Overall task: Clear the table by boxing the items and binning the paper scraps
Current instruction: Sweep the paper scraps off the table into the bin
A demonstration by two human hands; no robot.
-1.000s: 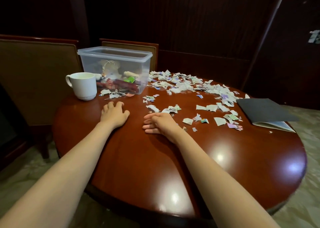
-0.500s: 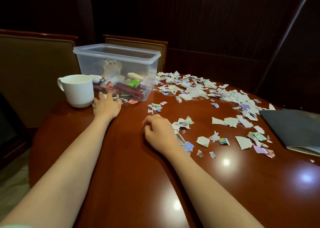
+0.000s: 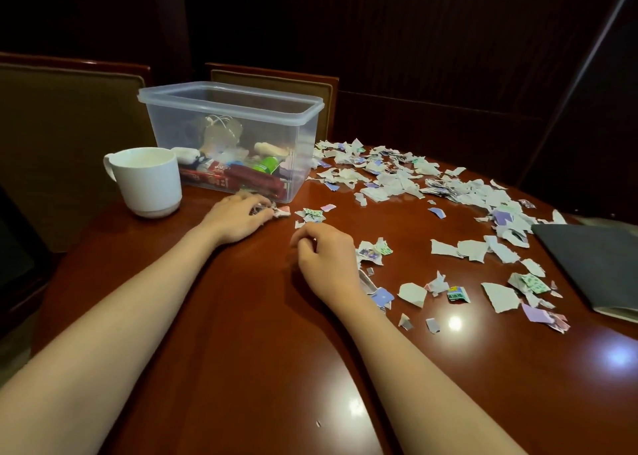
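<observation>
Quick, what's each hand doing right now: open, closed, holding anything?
Left hand: fingers curled round a small bunch of paper scraps.
Right hand: fingers curled under; whether they hold anything cannot be told.

A single wide view, worn on the head, looks forward and down across the desk (image 3: pixel 241 316) from its near edge, close in. The clear box (image 3: pixel 224 106) stands up-left of centre; behind the box, chair backs (image 3: pixel 272 78) and dark wall (image 3: pixel 414 40) close the view.
</observation>
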